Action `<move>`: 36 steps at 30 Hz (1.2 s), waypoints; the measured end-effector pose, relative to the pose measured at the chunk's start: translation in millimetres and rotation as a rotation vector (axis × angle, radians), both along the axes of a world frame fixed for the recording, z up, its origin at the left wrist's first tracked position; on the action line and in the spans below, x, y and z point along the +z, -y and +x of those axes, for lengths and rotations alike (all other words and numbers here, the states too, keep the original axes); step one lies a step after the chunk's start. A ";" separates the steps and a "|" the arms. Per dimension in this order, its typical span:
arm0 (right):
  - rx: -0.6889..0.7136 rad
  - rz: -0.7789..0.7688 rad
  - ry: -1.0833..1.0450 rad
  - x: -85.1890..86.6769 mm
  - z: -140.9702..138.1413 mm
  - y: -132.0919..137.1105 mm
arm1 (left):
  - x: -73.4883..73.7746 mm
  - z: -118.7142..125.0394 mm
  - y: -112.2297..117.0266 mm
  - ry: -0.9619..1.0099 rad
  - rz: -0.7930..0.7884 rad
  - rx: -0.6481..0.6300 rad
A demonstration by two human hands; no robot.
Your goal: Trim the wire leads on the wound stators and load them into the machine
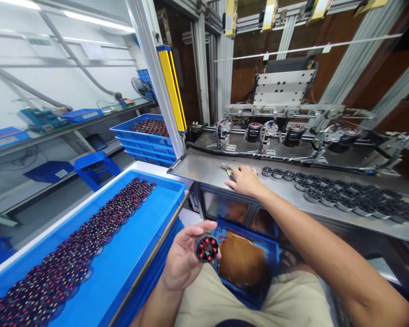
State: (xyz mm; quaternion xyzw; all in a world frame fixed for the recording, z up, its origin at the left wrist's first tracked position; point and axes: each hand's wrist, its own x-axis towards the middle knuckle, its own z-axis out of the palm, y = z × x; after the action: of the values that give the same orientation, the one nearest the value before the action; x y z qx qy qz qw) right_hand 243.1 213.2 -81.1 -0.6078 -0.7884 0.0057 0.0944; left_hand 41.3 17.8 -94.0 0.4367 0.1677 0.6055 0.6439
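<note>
My left hand (186,256) is closed round a small black motor stator (206,248) with red copper windings, held over my lap. My right hand (246,180) reaches out onto the steel shelf (204,172) of the machine, fingers curled over a small tool with a yellow-green handle (227,171); whether it grips the tool is unclear. To the right of that hand lie several round grey rotor housings (313,194) in rows on the shelf. A long blue tray (129,245) on my left carries several more red-wound stators (98,231).
Behind the shelf stands a machine with several motor fixtures (254,131) and black cables. A stack of blue bins (146,141) with more stators is at the back left, beside a yellow light-curtain post (173,86). Another blue bin (255,254) with a brown bag sits below my knees.
</note>
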 end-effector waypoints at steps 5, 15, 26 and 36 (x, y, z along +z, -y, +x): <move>0.047 0.012 -0.012 -0.4 7.4 2.9 | 4.7 0.9 0.9 -0.016 0.030 0.004; 0.131 0.113 -0.086 -16.7 25.1 -0.3 | 17.4 8.7 23.5 -0.787 0.410 0.645; 0.163 0.133 -0.161 -31.7 31.4 -8.9 | 32.6 12.5 22.8 -1.039 0.627 0.941; 0.163 0.142 -0.192 -32.4 31.2 -9.4 | 24.4 10.0 18.9 -1.108 0.604 0.953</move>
State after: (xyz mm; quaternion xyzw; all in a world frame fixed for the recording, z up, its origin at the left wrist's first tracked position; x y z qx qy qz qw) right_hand 274.3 222.6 -113.5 -0.5304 -0.8209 0.0156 0.2112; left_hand 51.3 -1.1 -69.6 0.7116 0.4613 0.5298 -0.0084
